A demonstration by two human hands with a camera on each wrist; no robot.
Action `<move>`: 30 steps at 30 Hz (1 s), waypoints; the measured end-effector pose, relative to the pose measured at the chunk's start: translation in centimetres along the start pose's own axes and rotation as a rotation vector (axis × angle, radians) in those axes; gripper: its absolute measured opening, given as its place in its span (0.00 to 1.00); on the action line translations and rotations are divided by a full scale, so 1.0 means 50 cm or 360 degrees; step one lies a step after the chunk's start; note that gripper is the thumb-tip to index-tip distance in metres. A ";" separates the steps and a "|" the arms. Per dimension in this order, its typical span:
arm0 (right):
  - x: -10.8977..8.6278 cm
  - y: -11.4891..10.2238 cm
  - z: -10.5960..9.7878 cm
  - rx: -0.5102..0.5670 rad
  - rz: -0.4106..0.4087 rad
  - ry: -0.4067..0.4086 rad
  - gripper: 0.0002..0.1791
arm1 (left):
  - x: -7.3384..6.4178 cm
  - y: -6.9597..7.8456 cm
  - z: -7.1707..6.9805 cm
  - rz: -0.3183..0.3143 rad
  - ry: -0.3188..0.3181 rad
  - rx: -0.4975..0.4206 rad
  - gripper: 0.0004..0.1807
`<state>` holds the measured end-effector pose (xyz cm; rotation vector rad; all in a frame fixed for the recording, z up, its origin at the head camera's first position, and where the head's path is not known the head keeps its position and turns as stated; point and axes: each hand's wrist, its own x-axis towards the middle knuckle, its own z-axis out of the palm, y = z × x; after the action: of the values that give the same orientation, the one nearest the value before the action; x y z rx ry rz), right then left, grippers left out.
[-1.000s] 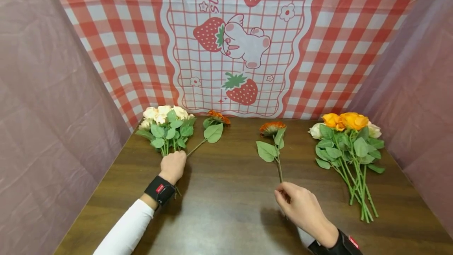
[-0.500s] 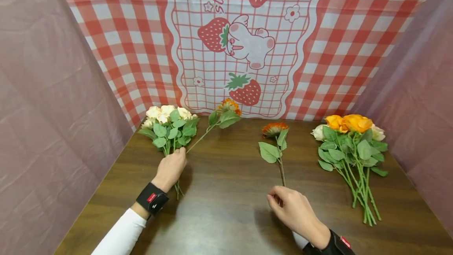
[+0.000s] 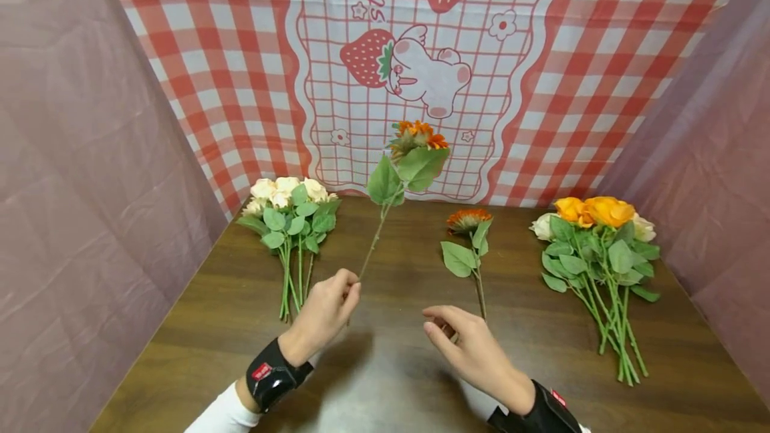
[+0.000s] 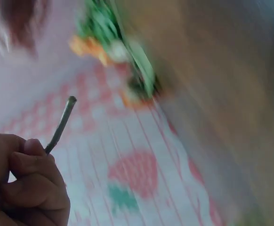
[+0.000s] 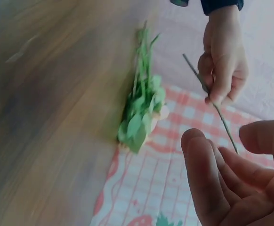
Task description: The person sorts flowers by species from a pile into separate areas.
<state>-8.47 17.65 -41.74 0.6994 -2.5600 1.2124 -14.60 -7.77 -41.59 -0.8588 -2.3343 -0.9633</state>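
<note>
In the head view my left hand (image 3: 325,309) pinches the thin stem of an orange sunflower-like flower (image 3: 419,142), raised above the table and leaning right. The stem's cut end (image 4: 63,120) sticks out past the fingers in the left wrist view. My right hand (image 3: 478,353) hovers to the right, fingers loosely bent and thumb apart, with nothing between them. The right wrist view shows its fingertips (image 5: 193,141) near the held stem (image 5: 221,117), contact unclear. Just beyond the right hand lies a second orange flower (image 3: 468,222), its lower stem partly hidden.
Cream-white roses (image 3: 289,192) in a bunch lie at the table's back left. Another bunch, with orange roses (image 3: 601,209) and white ones, lies on the right. A strawberry-print cloth (image 3: 331,169) hangs behind the brown table (image 3: 397,326); pinkish drapes flank it.
My left hand has lifted the orange flower from beside the white bunch and brought it rightward. My right hand has shifted left, its fingers spreading, away from the second flower's stem.
</note>
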 end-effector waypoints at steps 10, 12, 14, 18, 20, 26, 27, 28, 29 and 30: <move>0.020 -0.061 0.002 0.0484 0.0228 0.0024 0.09 | -0.044 0.112 0.089 0.0041 -0.0290 -0.0457 0.02; 0.024 -0.070 -0.005 0.0532 0.0276 0.0046 0.06 | -0.045 0.118 0.101 0.0052 -0.0318 -0.0460 0.03; 0.029 -0.069 -0.008 0.0554 0.0337 0.0043 0.04 | -0.045 0.119 0.109 0.0072 -0.0336 -0.0450 0.03; 0.048 -0.051 -0.009 0.0561 0.0447 -0.0012 0.03 | -0.045 0.111 0.113 0.0057 -0.0391 -0.0437 0.02; 0.063 -0.035 -0.007 0.0537 0.0502 -0.0040 0.03 | -0.049 0.104 0.110 0.0020 -0.0413 -0.0415 0.05; 0.097 0.066 0.022 0.0428 0.0678 -0.0133 0.03 | -0.066 0.078 0.082 -0.0099 -0.0417 -0.0285 0.05; 0.098 0.084 0.028 0.0418 0.0703 -0.0151 0.03 | -0.070 0.073 0.077 -0.0109 -0.0403 -0.0267 0.05; 0.099 0.102 0.034 0.0414 0.0717 -0.0168 0.03 | -0.073 0.068 0.072 -0.0120 -0.0385 -0.0246 0.04; 0.100 0.117 0.039 0.0411 0.0724 -0.0185 0.03 | -0.076 0.063 0.068 -0.0124 -0.0360 -0.0230 0.04; 0.101 0.124 0.041 0.0399 0.0736 -0.0202 0.03 | -0.079 0.057 0.064 -0.0130 -0.0329 -0.0208 0.03</move>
<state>-15.97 17.80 -45.18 0.2307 -2.7994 1.7002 -10.43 -5.24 -44.78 -0.9616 -2.5195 -1.1190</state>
